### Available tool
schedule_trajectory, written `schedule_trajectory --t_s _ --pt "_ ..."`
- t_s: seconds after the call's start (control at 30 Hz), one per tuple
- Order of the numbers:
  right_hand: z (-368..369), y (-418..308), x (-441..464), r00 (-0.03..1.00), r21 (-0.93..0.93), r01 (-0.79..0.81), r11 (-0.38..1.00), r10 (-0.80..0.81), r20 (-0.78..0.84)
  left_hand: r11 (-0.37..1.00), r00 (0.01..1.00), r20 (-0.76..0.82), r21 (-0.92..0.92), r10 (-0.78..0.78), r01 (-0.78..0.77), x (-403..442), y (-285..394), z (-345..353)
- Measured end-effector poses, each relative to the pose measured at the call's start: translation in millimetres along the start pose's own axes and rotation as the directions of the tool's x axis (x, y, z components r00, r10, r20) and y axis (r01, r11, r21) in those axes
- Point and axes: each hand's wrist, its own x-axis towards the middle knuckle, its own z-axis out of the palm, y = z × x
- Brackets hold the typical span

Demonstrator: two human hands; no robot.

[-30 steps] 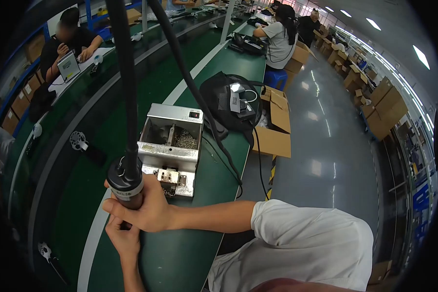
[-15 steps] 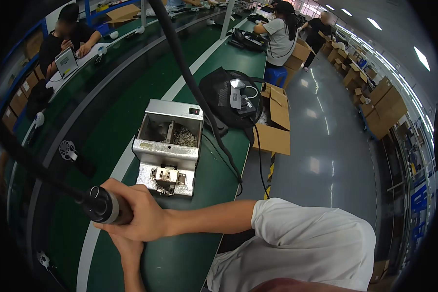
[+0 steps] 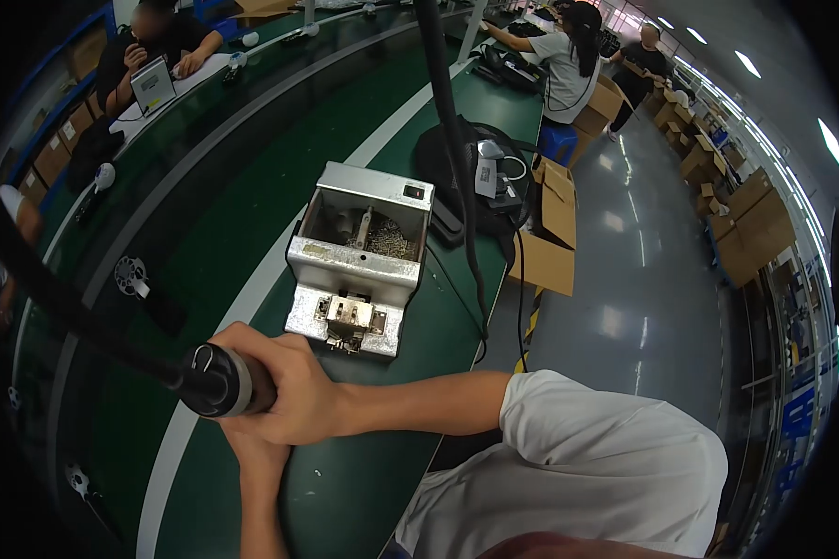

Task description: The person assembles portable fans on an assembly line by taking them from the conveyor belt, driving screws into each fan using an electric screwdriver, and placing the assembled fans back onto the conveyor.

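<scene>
Reference: the metal feeder [image 3: 345, 265], standing on the green bench [image 3: 340, 494]. Positions below relate to it.

1. Tool: the corded tool [image 3: 222, 380] is in front of the feeder and to its left, tilted.
2. Right hand [image 3: 294, 391]: fingers wrapped around the tool body.
3. Left hand [image 3: 259, 447]: below the right hand, mostly hidden; its finger state cannot be determined.
4. Change: 1.0 s ago, the tool stood near upright, and the right hand covered the feeder's front-left corner. The cable [image 3: 84, 326] now leads away left of the feeder, and that corner is uncovered.
5. Effect: the front mechanism [image 3: 352, 315] is in view, with small metal parts [image 3: 391, 240] in the feeder's right compartment. Handling appears directed away from the feeder. The tool's lower end is hidden; contact there cannot be confirmed.
</scene>
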Motion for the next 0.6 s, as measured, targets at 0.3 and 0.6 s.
schedule_trajectory --t_s 0.3,0.6 --pt "0 11 -2 0.998 -0.066 0.065 0.996 -0.066 -0.007 1.000 1.000 0.007 -0.023 0.006 -0.006 3 -2 1" --pt "1 18 -4 0.995 -0.066 0.098 0.993 -0.098 -0.006 0.984 0.974 0.153 -0.040 -0.168 0.176 5 17 -10"
